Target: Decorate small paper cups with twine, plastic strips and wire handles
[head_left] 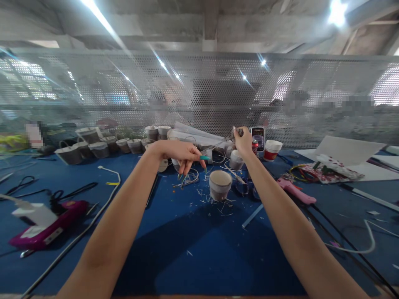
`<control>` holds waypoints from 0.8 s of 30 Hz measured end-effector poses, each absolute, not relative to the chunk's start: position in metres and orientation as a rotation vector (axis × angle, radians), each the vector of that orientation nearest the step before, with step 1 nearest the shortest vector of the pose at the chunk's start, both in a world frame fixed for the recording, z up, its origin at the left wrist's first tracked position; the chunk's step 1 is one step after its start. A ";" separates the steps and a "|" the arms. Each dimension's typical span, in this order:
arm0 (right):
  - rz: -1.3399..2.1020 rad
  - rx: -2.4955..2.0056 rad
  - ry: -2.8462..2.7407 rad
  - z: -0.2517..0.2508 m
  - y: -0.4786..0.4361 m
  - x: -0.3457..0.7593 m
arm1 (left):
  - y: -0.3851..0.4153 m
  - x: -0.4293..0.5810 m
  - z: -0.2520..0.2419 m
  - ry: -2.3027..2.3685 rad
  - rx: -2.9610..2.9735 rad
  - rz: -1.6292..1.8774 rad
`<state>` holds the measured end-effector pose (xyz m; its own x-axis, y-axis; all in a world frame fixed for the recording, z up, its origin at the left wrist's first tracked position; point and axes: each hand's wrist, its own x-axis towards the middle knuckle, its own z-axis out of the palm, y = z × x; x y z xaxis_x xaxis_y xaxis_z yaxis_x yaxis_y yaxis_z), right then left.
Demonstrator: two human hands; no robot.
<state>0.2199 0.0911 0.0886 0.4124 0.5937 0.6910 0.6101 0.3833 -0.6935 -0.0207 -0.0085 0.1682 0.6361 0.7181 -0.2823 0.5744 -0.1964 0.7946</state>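
Observation:
My left hand (pixel 188 158) hangs over the table with its fingers apart and pointing down and right, showing long green nails. Nothing shows between them. Further back, my right hand (pixel 243 139) is raised with fingers curled together; what they pinch, if anything, is too small to make out. A small pot (pixel 220 185) wrapped in pale material stands upright between my forearms, touched by neither hand. Thin pale scraps (pixel 226 207) lie around its base. Below my right hand sits another pale pot (pixel 236 160), and a loose cord (pixel 191 178) lies below my left hand.
Several handled pots (pixel 99 149) line the back left. A purple power strip (pixel 50 228) with a white plug lies at left. A phone (pixel 258 138) and stacked paper cups (pixel 272 150) stand behind my right wrist. A pink glue gun (pixel 296 191) with a black cord lies at right.

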 end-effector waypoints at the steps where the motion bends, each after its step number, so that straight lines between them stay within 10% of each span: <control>1: -0.035 -1.274 -1.219 0.089 0.091 0.221 | -0.007 -0.020 0.167 1.008 1.920 0.116; 24: -0.118 -1.246 -1.196 0.090 0.085 0.222 | -0.014 -0.015 0.171 1.013 1.968 0.203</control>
